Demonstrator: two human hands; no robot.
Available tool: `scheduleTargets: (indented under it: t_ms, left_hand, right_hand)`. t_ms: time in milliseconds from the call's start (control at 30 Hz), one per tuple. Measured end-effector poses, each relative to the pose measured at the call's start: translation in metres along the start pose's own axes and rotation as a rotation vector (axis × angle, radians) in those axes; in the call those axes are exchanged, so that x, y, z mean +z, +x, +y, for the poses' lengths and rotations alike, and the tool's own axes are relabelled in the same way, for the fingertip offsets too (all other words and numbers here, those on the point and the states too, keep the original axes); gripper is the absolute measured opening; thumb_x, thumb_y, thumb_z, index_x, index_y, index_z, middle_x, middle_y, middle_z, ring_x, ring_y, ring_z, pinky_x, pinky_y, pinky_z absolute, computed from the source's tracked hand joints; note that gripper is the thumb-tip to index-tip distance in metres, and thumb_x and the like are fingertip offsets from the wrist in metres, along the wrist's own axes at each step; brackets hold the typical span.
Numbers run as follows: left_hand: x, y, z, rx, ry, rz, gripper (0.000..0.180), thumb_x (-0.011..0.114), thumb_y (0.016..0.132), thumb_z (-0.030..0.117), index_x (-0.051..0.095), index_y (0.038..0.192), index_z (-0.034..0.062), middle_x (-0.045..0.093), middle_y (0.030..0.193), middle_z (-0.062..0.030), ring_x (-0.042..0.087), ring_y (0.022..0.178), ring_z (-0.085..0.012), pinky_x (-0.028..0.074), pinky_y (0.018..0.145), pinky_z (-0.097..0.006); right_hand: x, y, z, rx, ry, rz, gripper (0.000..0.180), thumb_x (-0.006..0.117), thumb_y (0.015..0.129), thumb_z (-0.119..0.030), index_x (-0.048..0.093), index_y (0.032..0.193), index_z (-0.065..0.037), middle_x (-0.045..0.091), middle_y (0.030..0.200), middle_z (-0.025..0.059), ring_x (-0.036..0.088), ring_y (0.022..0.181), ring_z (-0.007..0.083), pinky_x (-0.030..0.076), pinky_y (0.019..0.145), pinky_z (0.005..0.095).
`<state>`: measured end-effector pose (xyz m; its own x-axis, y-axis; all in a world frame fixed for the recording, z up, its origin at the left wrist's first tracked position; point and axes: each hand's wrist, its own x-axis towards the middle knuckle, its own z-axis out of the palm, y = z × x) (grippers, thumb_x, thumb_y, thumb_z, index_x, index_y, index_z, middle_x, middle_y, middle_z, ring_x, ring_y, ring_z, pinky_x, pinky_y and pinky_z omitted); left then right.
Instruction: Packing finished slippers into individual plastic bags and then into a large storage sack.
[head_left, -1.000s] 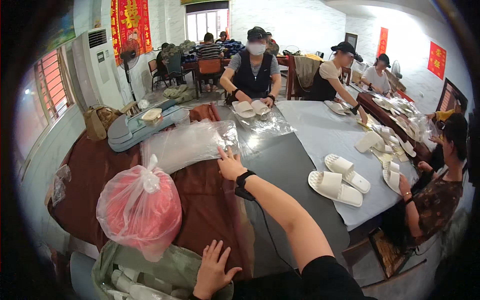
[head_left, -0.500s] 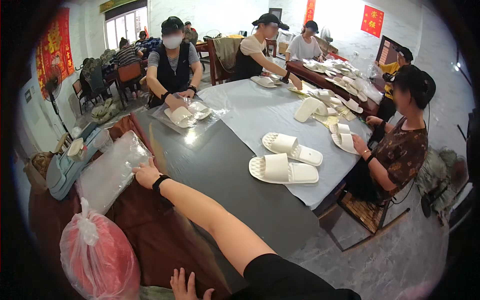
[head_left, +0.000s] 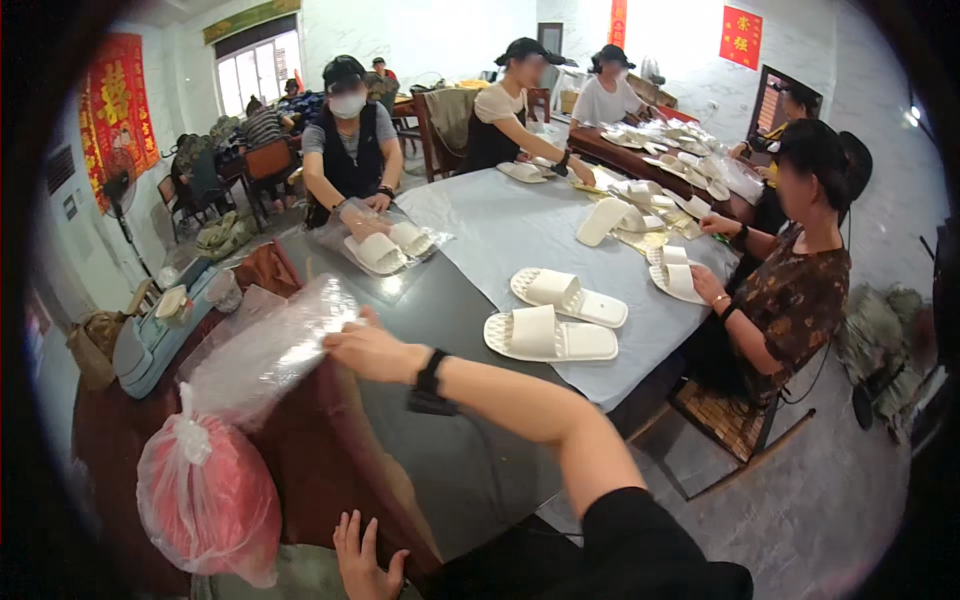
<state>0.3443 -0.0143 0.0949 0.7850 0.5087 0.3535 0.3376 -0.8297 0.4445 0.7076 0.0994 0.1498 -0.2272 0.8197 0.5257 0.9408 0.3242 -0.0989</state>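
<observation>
My right hand (head_left: 370,348) reaches across to the left, its fingers closed on the edge of a clear plastic bag (head_left: 300,335). The bag is partly lifted, and more clear plastic lies beneath it. At the near edge, my left hand (head_left: 366,562) has its fingers spread and holds nothing; it lies by the brown cloth (head_left: 310,490). To the right of my right hand, two white slippers (head_left: 552,337) lie side by side on the pale sheet. A tied clear bag with red contents (head_left: 212,490) stands left of my left hand.
Across the grey table (head_left: 450,440), a masked person (head_left: 350,140) handles white slippers in clear plastic. Another person (head_left: 790,270) at the right holds a slipper, near a slipper pile (head_left: 640,200). A light blue bag (head_left: 150,335) and plastic cup (head_left: 222,290) sit at the left.
My right hand has moved right and pulled the clear plastic bag up and across with it. My left hand stays spread at the near edge. The masked person's bagged slippers have shifted slightly.
</observation>
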Motion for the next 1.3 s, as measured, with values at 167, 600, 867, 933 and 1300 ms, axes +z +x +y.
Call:
scheduleTargets:
  t_ms: [167, 600, 867, 933, 1300]
  left_hand:
    - [0.020, -0.004, -0.021, -0.030, -0.043, -0.023, 0.063, 0.082, 0.078, 0.034, 0.063, 0.130, 0.0035, 0.051, 0.146, -0.0224, 0.042, 0.139, -0.0453, 0.033, 0.114, -0.057]
    - [-0.023, 0.053, 0.012, 0.078, -0.246, 0.052, 0.015, 0.079, 0.078, 0.005, 0.070, 0.089, -0.0002, 0.070, 0.109, -0.0177, 0.066, 0.107, -0.0368, 0.054, 0.089, -0.043]
    - [-0.015, 0.111, -0.083, -0.072, -0.012, 0.231, 0.066, 0.077, 0.081, 0.012, 0.051, 0.141, 0.0020, 0.042, 0.150, -0.0244, 0.039, 0.139, -0.0440, 0.032, 0.115, -0.050]
    - [-0.006, 0.133, -0.086, -0.179, 0.047, 0.222, 0.075, 0.078, 0.081, 0.016, 0.044, 0.147, 0.0040, 0.036, 0.155, -0.0244, 0.032, 0.143, -0.0443, 0.029, 0.117, -0.051]
    - [0.026, 0.177, -0.124, -0.560, 0.082, -0.069, 0.075, 0.079, 0.082, 0.024, 0.045, 0.148, 0.0099, 0.053, 0.146, -0.0166, 0.051, 0.131, -0.0359, 0.039, 0.110, -0.046]
  right_hand:
    - [-0.095, -0.122, 0.008, 0.072, -0.107, -0.195, 0.033, 0.052, 0.095, -0.005, 0.069, 0.122, -0.014, 0.063, 0.132, -0.0028, 0.053, 0.130, 0.0177, 0.019, 0.116, 0.0605]
    - [-0.095, -0.250, 0.004, 0.791, 0.085, 0.176, 0.010, 0.061, 0.085, -0.004, 0.070, 0.090, -0.002, 0.065, 0.121, 0.0217, 0.059, 0.116, 0.0358, 0.048, 0.093, 0.0503]
    - [-0.040, -0.258, -0.012, 1.193, 0.927, 0.264, 0.049, 0.064, 0.101, -0.031, 0.055, 0.117, 0.015, 0.069, 0.090, 0.0184, 0.072, 0.066, 0.0209, 0.061, 0.056, 0.0318]
    - [-0.039, -0.244, -0.019, 1.198, 0.943, 0.294, 0.049, 0.064, 0.101, -0.031, 0.055, 0.116, 0.015, 0.069, 0.092, 0.0194, 0.073, 0.067, 0.0220, 0.062, 0.057, 0.0314]
    - [-0.059, -0.196, -0.022, 1.291, 1.282, 0.267, 0.091, 0.061, 0.092, -0.065, 0.031, 0.150, -0.001, 0.056, 0.131, 0.0186, 0.068, 0.087, 0.0250, 0.055, 0.063, 0.0293]
